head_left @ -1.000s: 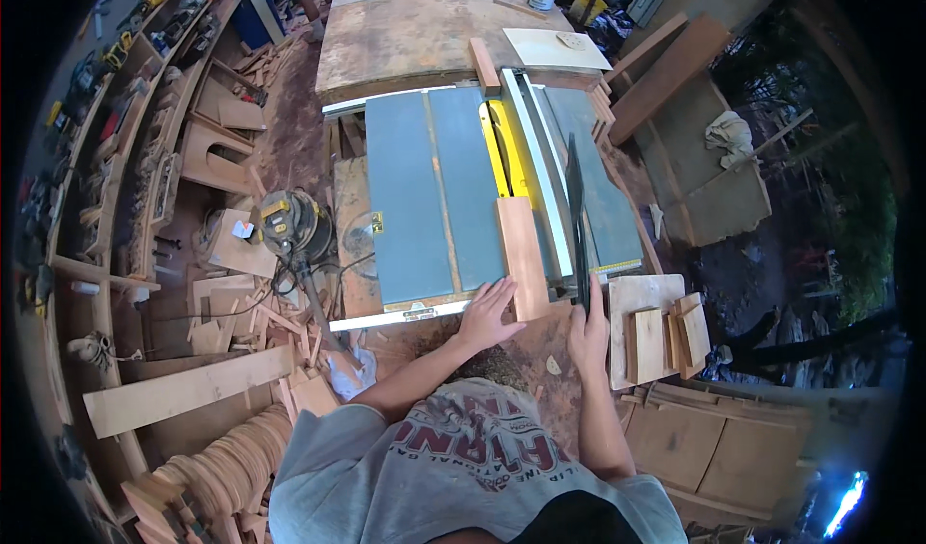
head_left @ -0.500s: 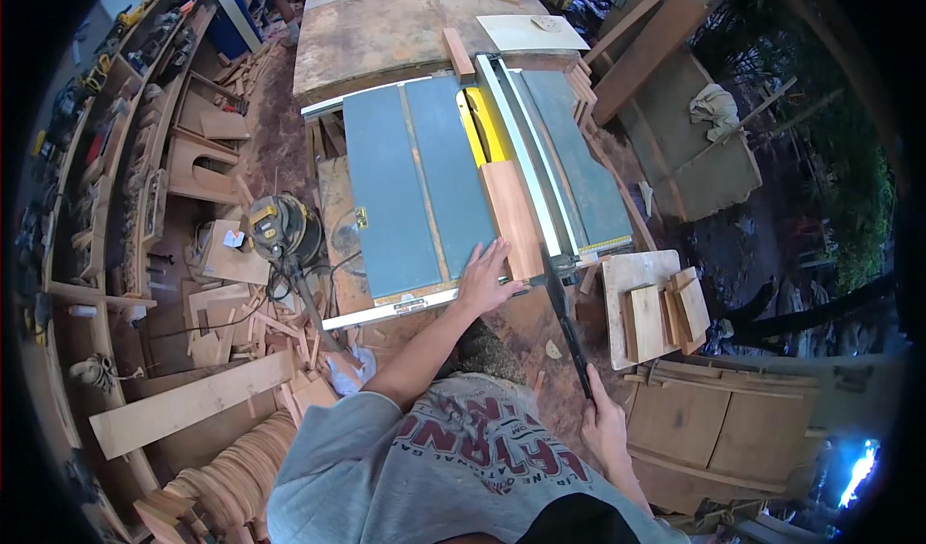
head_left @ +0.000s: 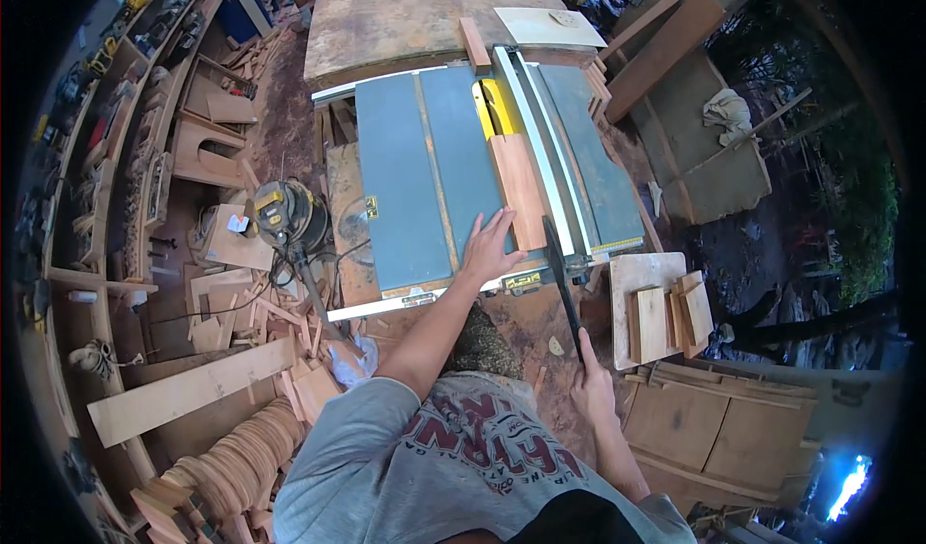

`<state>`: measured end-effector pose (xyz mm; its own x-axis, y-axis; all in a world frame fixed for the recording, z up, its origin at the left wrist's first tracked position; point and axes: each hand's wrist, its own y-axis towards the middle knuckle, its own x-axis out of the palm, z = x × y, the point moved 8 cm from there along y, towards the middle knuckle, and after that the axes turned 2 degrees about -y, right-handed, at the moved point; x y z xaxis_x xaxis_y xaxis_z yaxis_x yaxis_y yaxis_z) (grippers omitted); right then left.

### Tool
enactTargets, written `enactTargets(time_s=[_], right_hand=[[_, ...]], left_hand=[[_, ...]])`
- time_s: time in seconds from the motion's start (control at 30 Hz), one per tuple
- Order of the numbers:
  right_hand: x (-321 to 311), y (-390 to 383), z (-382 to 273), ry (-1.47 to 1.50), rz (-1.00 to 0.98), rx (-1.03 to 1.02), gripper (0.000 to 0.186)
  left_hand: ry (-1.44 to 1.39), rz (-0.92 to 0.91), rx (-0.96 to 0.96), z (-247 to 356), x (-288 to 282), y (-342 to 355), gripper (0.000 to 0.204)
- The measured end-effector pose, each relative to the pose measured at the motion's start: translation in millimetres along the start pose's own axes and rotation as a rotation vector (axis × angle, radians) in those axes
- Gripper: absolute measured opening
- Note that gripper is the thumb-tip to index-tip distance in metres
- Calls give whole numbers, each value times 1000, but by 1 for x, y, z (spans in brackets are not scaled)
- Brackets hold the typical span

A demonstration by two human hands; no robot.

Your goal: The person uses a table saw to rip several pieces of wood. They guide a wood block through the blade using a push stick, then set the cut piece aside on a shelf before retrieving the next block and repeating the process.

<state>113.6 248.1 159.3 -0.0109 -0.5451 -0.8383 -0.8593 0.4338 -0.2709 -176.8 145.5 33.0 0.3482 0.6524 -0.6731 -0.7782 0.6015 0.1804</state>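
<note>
My left hand (head_left: pixel 490 248) has its fingers spread against the left side of a reddish wooden board (head_left: pixel 518 187) lying along the table saw's grey top (head_left: pixel 391 187). The board's far end is at the yellow throat plate (head_left: pixel 494 100), and a white fence rail (head_left: pixel 540 149) runs along its right. My right hand (head_left: pixel 590 375) grips the lower end of a long black stick (head_left: pixel 564 293), whose upper end sits at the board's near right corner. Another short block (head_left: pixel 473 44) lies beyond the plate.
A wooden outfeed table (head_left: pixel 386 23) adjoins the saw's far side. A vacuum (head_left: pixel 286 218) with a hose stands left, beside cluttered shelves (head_left: pixel 145 139) and scattered offcuts (head_left: pixel 265 322). Cut pieces rest on a small board (head_left: pixel 627 346) at right, near leaning planks (head_left: pixel 656 57).
The board has slid forward along the fence, over more of the yellow plate, with my left hand following. The black stick swung down behind the board, then moved forward with my right hand.
</note>
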Motion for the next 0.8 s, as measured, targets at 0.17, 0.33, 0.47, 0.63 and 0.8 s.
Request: enactTargets(time_s=[0.17, 0.33, 0.47, 0.63, 0.8], right_hand=[[-1, 25, -10, -52, -2, -19, 84], [-3, 49, -29, -100, -23, -13, 88], [-4, 65, -39, -96, -25, -5, 86], [-2, 84, -47, -76, -22, 28, 84], [-1, 103, -54, -145, 11, -36, 91]], left_hand=[[-10, 17, -76, -10, -9, 18, 99], [-120, 72, -167, -25, -12, 34, 96], [-239, 159, -255, -44, -8, 41, 92], [-104, 157, -249, -52, 7, 45, 82], [-4, 133, -175, -47, 11, 48, 70]])
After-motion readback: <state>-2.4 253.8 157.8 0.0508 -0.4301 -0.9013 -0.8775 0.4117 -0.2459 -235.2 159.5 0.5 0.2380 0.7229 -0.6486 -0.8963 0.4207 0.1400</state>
